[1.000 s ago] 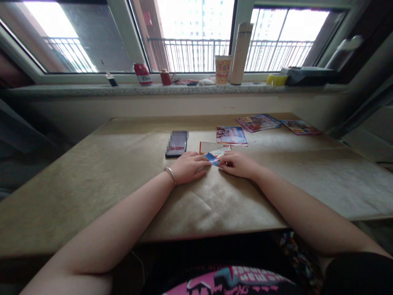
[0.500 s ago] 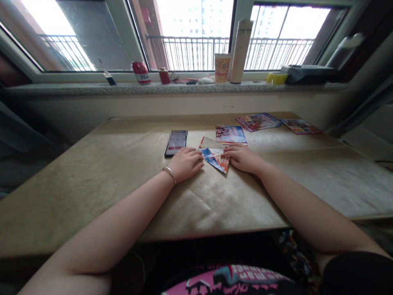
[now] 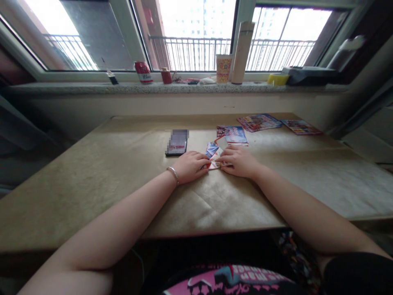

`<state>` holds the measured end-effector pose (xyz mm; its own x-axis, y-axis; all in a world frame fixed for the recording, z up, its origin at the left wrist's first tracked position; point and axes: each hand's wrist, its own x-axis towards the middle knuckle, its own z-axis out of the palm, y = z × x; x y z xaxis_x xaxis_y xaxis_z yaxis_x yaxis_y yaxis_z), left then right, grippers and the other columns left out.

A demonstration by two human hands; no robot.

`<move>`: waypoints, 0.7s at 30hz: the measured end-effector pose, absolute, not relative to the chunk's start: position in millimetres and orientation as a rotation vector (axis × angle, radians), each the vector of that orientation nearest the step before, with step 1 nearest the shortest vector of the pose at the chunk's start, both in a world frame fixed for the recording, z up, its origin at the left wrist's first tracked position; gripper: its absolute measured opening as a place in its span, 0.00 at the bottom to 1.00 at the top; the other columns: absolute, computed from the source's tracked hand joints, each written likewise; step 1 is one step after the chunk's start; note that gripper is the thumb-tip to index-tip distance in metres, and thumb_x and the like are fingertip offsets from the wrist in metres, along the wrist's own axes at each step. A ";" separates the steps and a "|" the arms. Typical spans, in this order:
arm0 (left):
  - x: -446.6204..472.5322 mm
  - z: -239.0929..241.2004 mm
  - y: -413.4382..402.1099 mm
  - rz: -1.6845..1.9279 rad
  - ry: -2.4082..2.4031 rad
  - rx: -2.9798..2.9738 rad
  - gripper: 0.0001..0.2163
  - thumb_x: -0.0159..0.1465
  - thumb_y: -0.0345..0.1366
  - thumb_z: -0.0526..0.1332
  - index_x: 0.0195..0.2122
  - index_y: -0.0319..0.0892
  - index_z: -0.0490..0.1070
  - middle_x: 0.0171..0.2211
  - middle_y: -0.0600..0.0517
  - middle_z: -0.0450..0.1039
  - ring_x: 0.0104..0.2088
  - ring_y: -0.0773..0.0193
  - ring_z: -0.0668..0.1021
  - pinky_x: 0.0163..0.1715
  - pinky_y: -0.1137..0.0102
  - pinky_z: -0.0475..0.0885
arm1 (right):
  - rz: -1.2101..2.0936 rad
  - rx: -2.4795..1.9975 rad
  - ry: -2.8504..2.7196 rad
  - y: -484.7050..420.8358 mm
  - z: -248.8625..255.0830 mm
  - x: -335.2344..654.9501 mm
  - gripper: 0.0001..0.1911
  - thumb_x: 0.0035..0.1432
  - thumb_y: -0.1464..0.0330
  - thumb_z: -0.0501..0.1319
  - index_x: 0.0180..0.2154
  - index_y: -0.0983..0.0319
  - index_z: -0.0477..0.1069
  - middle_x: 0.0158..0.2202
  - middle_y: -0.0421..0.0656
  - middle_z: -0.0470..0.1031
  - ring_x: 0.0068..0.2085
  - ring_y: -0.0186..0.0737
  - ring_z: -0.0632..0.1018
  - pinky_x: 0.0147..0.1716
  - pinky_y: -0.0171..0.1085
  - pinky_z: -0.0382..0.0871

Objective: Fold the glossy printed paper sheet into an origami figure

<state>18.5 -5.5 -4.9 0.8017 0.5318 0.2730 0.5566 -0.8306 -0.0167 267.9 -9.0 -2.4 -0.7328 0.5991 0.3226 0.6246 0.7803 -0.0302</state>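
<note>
A colourful printed paper sheet, partly folded, lies on the brown paper-covered table between my hands. My left hand, with a bracelet at the wrist, pinches the sheet's left side with bent fingers. Fingers of my right hand close on the sheet's right side and hold one corner raised. Both hands rest on the table, nearly touching each other.
A dark phone lies just left of the sheet. Behind it lies another printed sheet, with two more at the far right. The windowsill holds a red can, a paper cup and a tall tube.
The sheet lay flatter with a point toward me half a second ago. It is now folded up and narrower, and both hands have drawn closer together on it.
</note>
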 end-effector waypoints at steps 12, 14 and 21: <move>12.3 -6.5 -0.8 -0.468 -0.937 -2.794 0.10 0.63 0.33 0.54 0.36 0.41 0.75 0.39 0.48 0.79 0.41 0.60 0.79 0.53 0.58 0.66 | -0.026 -1.029 -2.750 -7.2 7.6 278.3 0.13 0.50 0.72 0.59 0.39 0.61 0.75 0.41 0.47 0.79 0.43 0.46 0.76 0.45 0.42 0.66; 12.8 -5.6 -1.5 -0.465 -0.930 -2.799 0.10 0.63 0.33 0.54 0.39 0.42 0.75 0.40 0.48 0.79 0.41 0.60 0.79 0.53 0.59 0.66 | -0.077 -1.073 -2.777 -10.5 9.9 274.0 0.10 0.53 0.72 0.56 0.34 0.62 0.75 0.36 0.48 0.79 0.39 0.45 0.76 0.41 0.40 0.65; 14.9 -7.4 -3.2 -0.347 -0.857 -2.926 0.19 0.66 0.41 0.55 0.57 0.45 0.67 0.57 0.47 0.69 0.54 0.55 0.72 0.56 0.57 0.64 | -0.152 -1.025 -2.793 -17.4 10.7 266.8 0.10 0.57 0.70 0.53 0.34 0.62 0.73 0.36 0.48 0.79 0.36 0.43 0.76 0.37 0.39 0.62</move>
<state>14.9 -3.2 -7.4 0.8184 0.5239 0.2360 0.5404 -0.8414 -0.0063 266.8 -17.4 10.7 -0.7515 0.6327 0.1867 0.6492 0.7596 0.0392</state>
